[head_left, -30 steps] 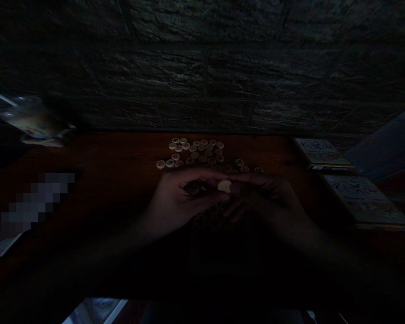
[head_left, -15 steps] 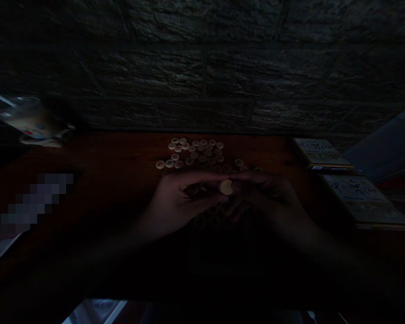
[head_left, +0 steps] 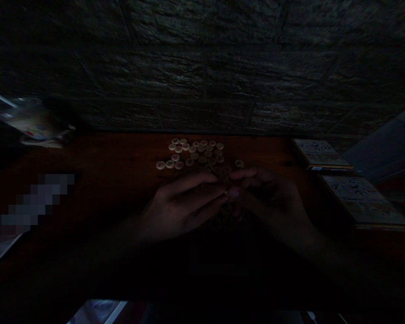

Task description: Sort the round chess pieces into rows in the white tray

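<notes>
Several round pale pieces with red or dark characters (head_left: pixel 179 165) lie on the dark wooden table (head_left: pixel 121 157), in front of and below my hands. My left hand (head_left: pixel 185 202) is closed, its fingers stretched toward the right hand and partly hiding what lies between them. The fingers of my right hand (head_left: pixel 266 198) are bent in a pinch, touching the left fingertips. A small pale bit shows between the fingertips, too dark to name. Below the fingers, more round pieces (head_left: pixel 226 208) show dimly.
Two flat printed boxes, one farther back (head_left: pixel 320 152) and one nearer (head_left: pixel 364 198), lie at the right. A plastic cup with a straw (head_left: pixel 33 121) stands at the left, beyond a blurred-out object (head_left: pixel 37 198). A stone wall (head_left: pixel 202 72) rises behind the table.
The pale round piece seen between my fingertips is now mostly hidden. My left fingers have come down over it, and my right hand has shifted slightly.
</notes>
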Motion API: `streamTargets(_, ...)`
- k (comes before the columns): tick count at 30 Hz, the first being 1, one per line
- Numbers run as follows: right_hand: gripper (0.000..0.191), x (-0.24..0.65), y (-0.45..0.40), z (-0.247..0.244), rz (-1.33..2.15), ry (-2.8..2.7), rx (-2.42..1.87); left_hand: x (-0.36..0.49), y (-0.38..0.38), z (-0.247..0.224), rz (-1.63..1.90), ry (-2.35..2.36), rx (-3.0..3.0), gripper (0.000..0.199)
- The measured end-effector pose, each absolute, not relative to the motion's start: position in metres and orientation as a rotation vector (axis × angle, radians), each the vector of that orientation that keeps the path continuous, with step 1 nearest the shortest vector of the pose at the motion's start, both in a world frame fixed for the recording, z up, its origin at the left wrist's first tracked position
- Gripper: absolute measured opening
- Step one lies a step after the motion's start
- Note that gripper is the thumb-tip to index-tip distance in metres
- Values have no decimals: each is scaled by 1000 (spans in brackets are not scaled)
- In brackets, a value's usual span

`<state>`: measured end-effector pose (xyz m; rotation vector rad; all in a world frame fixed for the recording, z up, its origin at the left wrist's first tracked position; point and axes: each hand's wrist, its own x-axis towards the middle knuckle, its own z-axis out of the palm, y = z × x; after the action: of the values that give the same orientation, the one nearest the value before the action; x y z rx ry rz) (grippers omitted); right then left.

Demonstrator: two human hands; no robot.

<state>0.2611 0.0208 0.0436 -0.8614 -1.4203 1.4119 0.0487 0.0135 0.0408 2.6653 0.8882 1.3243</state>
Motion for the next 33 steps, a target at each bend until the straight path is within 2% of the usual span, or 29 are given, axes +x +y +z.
streamTargets(4,18,261,20,44,1375,-1473,-857,51,11,39,1314,930,2596,27)
streamTargets(9,17,262,20,42,1401,-1517,-850,61,9,42,1178,1067,2048,16)
streamTargets(15,15,266,17,44,1377,-1597,-788,67,13,47,1187,1012,1619,14)
streamTargets(20,14,268,17,44,1026,-1782,-850,64,17,46,1124,981,1319,20)
streamTargets(24,31,270,18,40,703,-1930,-888,65,15,46,1137,954,1223,20)
streamTargets(26,32,270,18,39,572,-1988,-850,67,14,47,1134,966,1236,18)
streamTargets(33,25,273,18,39,441,-2050,-845,66,14,49,1086,982,1407,16)
